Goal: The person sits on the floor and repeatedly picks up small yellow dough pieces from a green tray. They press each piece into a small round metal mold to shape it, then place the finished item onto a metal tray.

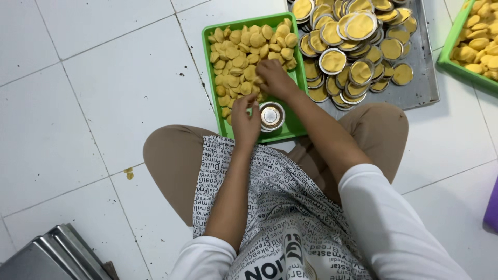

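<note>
Dough rounds (244,57) in the green tray (295,124): left hand (245,120) and right hand (275,78) each pinch one, wrists bent down.

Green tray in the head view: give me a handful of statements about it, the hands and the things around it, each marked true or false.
1. The green tray holds many small yellow dough pieces. True.
2. A stack of empty foil cups stands in the tray's near corner. True.
3. Both hands rest on the person's knees. False: the left hand and right hand both reach into the green tray.
4. The metal tray holds empty cups only. False: its foil cups are filled with yellow dough.
5. The trays sit on a wooden table. False: they lie on a white tiled floor.
</note>
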